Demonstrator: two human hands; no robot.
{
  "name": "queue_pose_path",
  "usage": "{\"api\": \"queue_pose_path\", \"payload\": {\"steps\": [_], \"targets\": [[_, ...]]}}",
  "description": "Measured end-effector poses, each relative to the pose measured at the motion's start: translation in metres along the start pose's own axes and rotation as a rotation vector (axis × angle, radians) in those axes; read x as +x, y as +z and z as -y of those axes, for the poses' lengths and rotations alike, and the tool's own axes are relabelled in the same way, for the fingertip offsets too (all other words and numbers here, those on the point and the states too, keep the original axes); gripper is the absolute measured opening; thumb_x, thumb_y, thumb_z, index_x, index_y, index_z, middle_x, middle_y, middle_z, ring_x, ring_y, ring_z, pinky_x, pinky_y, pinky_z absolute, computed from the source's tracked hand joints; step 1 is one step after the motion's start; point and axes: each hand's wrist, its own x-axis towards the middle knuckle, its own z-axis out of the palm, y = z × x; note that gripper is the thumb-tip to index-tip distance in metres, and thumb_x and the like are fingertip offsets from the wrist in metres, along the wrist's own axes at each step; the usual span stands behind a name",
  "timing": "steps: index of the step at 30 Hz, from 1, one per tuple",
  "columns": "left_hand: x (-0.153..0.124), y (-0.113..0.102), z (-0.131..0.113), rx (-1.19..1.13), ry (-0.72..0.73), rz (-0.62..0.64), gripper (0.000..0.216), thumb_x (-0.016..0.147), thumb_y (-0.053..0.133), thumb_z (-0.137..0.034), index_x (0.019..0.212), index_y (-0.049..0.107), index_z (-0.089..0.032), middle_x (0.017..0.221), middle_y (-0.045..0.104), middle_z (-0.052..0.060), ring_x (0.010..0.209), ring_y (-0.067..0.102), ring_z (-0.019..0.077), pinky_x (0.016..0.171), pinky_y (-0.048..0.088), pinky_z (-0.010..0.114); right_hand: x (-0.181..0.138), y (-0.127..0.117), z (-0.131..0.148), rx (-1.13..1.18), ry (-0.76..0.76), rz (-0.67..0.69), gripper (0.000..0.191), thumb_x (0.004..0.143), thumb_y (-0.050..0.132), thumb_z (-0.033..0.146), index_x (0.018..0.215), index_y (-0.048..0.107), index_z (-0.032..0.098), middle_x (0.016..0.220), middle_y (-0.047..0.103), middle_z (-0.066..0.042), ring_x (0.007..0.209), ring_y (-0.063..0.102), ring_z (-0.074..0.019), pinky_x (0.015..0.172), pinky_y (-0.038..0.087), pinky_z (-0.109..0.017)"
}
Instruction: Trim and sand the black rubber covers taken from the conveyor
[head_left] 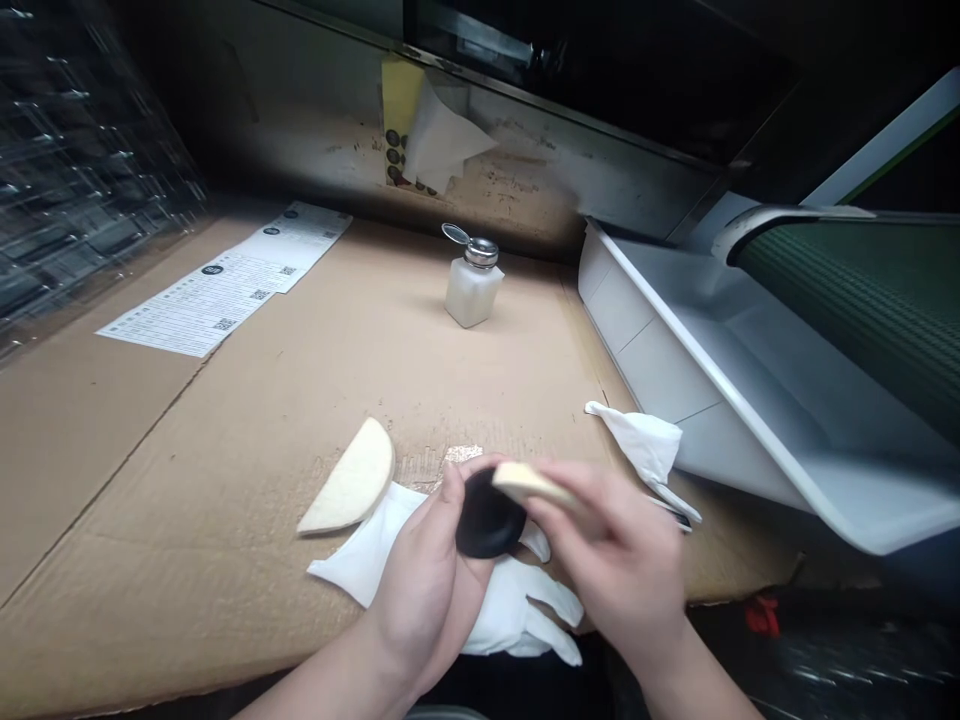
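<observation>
My left hand (431, 575) is closed around a black round dish-shaped piece (489, 520), its hollow side turned up toward me. A cream sponge (551, 492) is pinched in the fingers of my right hand (622, 550), its tip at the upper rim of the black piece; the right hand is slightly blurred. Beneath both hands lies a white glove (517, 610) with limp fingers, at the front edge of the cardboard. A half-round cream sponge (352, 480) rests on the cardboard to the left of my left hand.
Cardboard (300, 400) covers the table. A pump bottle (474, 285) with its lid flipped up stands at the back. Printed sheets (225, 290) lie at left, beside stacked clear plastic trays (90, 170). A grey-white bin (675, 370) occupies the right, with a crumpled white cloth (641, 440) beside it.
</observation>
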Motion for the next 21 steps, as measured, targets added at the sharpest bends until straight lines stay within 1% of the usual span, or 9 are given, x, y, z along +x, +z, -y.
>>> {"api": "queue_pose_path", "payload": {"steps": [2,4,5,7,10,12,15,17,21], "targets": [[0.001,0.000,-0.001,-0.031,0.000,-0.011,0.040,0.089,0.035,-0.041,0.097,0.062,-0.013,0.095,0.064,0.010,0.097,0.057,0.0238,0.091,0.040,0.039,-0.005,-0.006,-0.008,-0.093,0.151,-0.203,0.022,0.077,0.063,0.024,0.100,0.062,0.022,0.092,0.067,-0.004,0.078,0.064,-0.0173,0.066,0.053,-0.029],[0.001,0.001,-0.001,-0.049,0.003,-0.027,0.044,0.089,0.034,-0.044,0.096,0.062,-0.011,0.095,0.065,0.012,0.098,0.057,0.0259,0.092,0.039,0.041,-0.009,-0.011,-0.012,-0.169,0.216,-0.258,0.023,0.076,0.064,0.028,0.098,0.063,0.022,0.093,0.068,-0.004,0.079,0.065,-0.0194,0.065,0.054,-0.031],[0.001,0.001,-0.001,-0.055,0.010,-0.036,0.045,0.088,0.034,-0.046,0.096,0.062,-0.011,0.095,0.065,0.012,0.098,0.057,0.0262,0.093,0.039,0.042,-0.011,-0.012,-0.011,-0.188,0.198,-0.233,0.023,0.076,0.063,0.027,0.099,0.062,0.022,0.092,0.068,-0.004,0.078,0.065,-0.0191,0.065,0.055,-0.030],[0.002,0.001,0.000,-0.068,0.018,-0.045,0.047,0.088,0.033,-0.048,0.096,0.063,-0.013,0.095,0.066,0.012,0.100,0.057,0.0256,0.093,0.039,0.041,-0.014,-0.008,-0.004,-0.177,0.080,-0.145,0.022,0.078,0.061,0.021,0.100,0.061,0.021,0.090,0.068,-0.004,0.077,0.064,-0.0164,0.067,0.054,-0.027],[0.001,0.000,0.001,-0.071,0.009,-0.023,0.046,0.089,0.032,-0.048,0.097,0.063,-0.014,0.096,0.065,0.010,0.103,0.055,0.0244,0.095,0.038,0.038,-0.015,0.012,0.013,-0.131,-0.126,-0.047,0.025,0.079,0.056,0.009,0.103,0.060,0.017,0.084,0.066,-0.005,0.077,0.062,-0.0150,0.071,0.052,-0.027],[0.000,0.000,0.002,-0.051,0.015,-0.020,0.044,0.089,0.034,-0.046,0.097,0.063,-0.015,0.098,0.065,0.009,0.106,0.054,0.0237,0.097,0.036,0.036,-0.013,0.028,0.021,-0.173,-0.174,-0.043,0.025,0.079,0.054,0.007,0.102,0.060,0.015,0.080,0.065,-0.006,0.076,0.061,-0.0161,0.070,0.051,-0.029],[-0.002,0.000,0.002,-0.010,0.015,-0.039,0.037,0.088,0.039,-0.042,0.098,0.064,-0.016,0.105,0.064,0.007,0.110,0.051,0.0220,0.098,0.035,0.032,-0.004,0.044,0.025,-0.265,-0.206,-0.120,0.023,0.079,0.056,0.010,0.102,0.060,0.011,0.077,0.064,-0.008,0.072,0.059,-0.0167,0.064,0.050,-0.029],[-0.003,0.000,0.003,-0.007,-0.006,-0.039,0.035,0.088,0.041,-0.041,0.101,0.063,-0.017,0.107,0.063,0.007,0.111,0.050,0.0217,0.096,0.037,0.031,0.006,0.046,0.025,-0.242,-0.198,-0.146,0.020,0.079,0.057,0.012,0.099,0.059,0.011,0.074,0.063,-0.007,0.069,0.058,-0.0158,0.061,0.049,-0.028],[-0.001,0.000,0.003,-0.027,0.026,-0.017,0.037,0.089,0.038,-0.042,0.102,0.063,-0.017,0.103,0.064,0.007,0.103,0.054,0.0209,0.091,0.041,0.032,0.018,0.025,0.024,-0.055,-0.043,-0.153,0.016,0.079,0.056,0.012,0.095,0.059,0.015,0.081,0.063,-0.004,0.076,0.059,-0.0133,0.069,0.050,-0.024]]}}
